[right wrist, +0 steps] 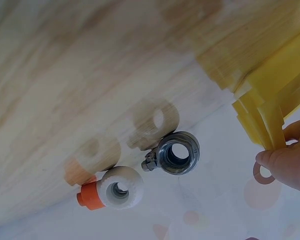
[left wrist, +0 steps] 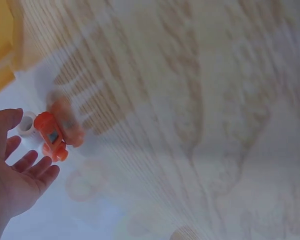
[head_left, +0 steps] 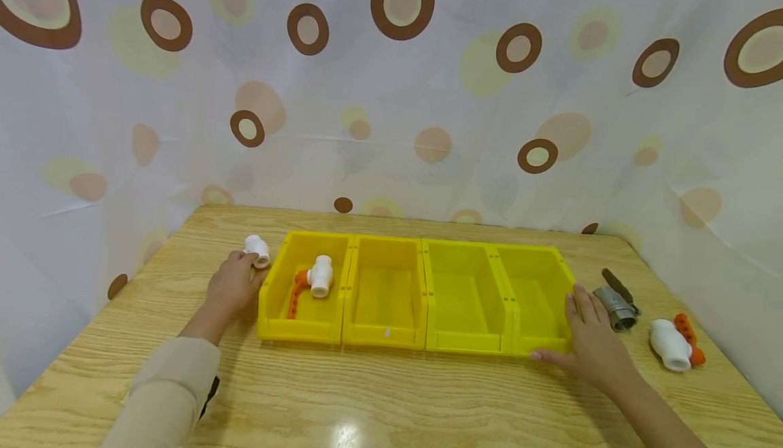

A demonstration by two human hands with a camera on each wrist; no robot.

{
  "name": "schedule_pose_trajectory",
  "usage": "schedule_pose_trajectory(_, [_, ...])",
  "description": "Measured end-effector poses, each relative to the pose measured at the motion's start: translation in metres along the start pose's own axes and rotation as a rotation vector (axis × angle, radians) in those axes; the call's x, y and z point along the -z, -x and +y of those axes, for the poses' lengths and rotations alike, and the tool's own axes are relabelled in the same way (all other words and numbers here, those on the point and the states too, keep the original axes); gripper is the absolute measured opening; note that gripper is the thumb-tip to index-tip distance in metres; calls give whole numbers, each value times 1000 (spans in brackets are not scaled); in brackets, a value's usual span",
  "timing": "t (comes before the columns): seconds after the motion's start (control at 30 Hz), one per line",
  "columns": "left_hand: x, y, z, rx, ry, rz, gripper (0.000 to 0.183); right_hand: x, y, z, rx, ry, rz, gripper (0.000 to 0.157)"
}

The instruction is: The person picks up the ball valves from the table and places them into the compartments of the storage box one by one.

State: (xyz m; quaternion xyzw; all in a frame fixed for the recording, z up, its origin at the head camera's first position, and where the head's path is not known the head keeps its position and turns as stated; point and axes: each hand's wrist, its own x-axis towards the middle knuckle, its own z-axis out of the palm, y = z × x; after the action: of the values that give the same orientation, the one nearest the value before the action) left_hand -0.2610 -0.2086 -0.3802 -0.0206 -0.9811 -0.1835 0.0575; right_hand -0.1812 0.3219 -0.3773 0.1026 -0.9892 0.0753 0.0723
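Note:
In the head view, a row of joined yellow bins stands mid-table. My left hand is beside its left end, fingers at a white ball valve. The left wrist view shows that valve's orange handle near the loosely bent fingers of my left hand, which do not close round it. My right hand holds the right end bin's front corner, thumb at the front and fingers along the side wall. In the right wrist view my right hand pinches the yellow edge.
Another white valve with an orange handle lies in the leftmost bin. Right of the bins are a grey metal valve with a dark lever and a white valve with an orange handle. A patterned curtain hangs behind the wooden table.

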Motion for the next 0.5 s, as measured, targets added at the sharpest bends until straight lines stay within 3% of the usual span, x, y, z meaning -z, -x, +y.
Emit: schedule_pose_trajectory(0.5, [-7, -2, -1, -16, -8, 1, 40, -2, -1, 2, -6, 31, 0, 117])
